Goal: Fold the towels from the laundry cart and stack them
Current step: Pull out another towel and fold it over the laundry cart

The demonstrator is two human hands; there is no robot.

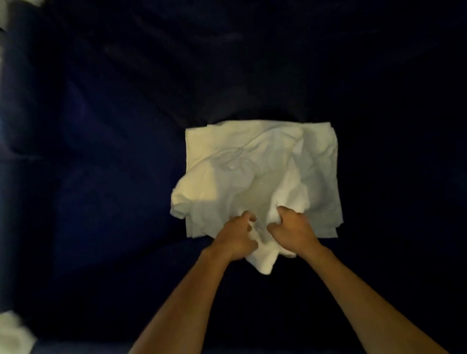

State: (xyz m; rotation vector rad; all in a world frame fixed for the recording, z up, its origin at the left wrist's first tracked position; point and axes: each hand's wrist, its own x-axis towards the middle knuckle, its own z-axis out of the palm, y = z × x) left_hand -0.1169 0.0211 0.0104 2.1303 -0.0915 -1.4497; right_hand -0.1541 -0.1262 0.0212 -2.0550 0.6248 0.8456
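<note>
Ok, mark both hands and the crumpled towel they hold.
left hand [234, 238], head view, back of the hand
right hand [293, 228], head view, back of the hand
towel [255, 171], head view, crumpled middle

A white towel [258, 171] lay crumpled and unfolded before you, its near edge bunched up where your left hand [237, 237] and right hand [291, 228] gripped it, draped over a squared stack of folded towels [201, 145], all resting on a dark blue cloth surface [107, 210].
</note>
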